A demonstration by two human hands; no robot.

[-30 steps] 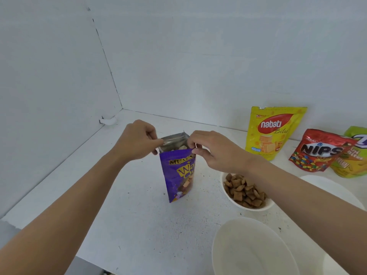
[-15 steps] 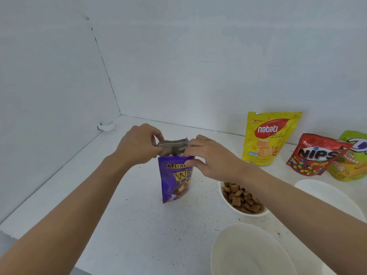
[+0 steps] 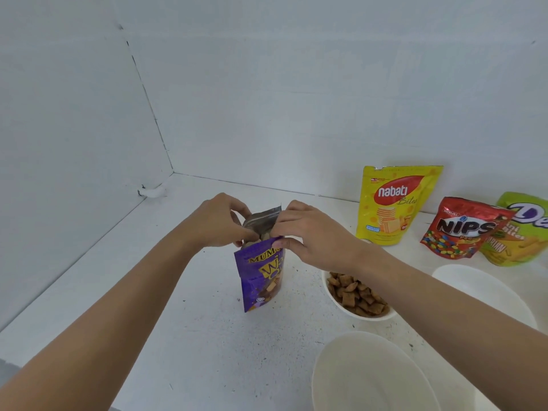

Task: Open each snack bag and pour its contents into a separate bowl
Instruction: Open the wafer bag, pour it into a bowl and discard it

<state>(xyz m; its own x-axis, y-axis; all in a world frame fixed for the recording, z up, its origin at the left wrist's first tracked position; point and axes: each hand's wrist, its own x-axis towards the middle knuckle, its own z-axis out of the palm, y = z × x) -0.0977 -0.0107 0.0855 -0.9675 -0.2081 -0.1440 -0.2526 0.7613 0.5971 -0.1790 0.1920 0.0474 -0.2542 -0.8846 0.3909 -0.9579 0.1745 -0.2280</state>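
Purple foil snack bag (image 3: 261,277) stands upright on the white, speckled tabletop (image 3: 178,321), mouth parted, silvery lining showing. Left hand (image 3: 219,223): grip pinches the bag's left lip. Right hand (image 3: 311,235): grip pinches the right lip between thumb and fingers. Right of the bag, a round white bowl (image 3: 367,317) holds brown pillow-shaped pieces (image 3: 355,292). Nearer the camera and right of the bag, a smooth white bowl (image 3: 370,378). Far right of the bag, along the wall: glossy yellow Nabati pouch (image 3: 391,209), crinkled red Nips pouch (image 3: 462,229), green pouch (image 3: 516,232).
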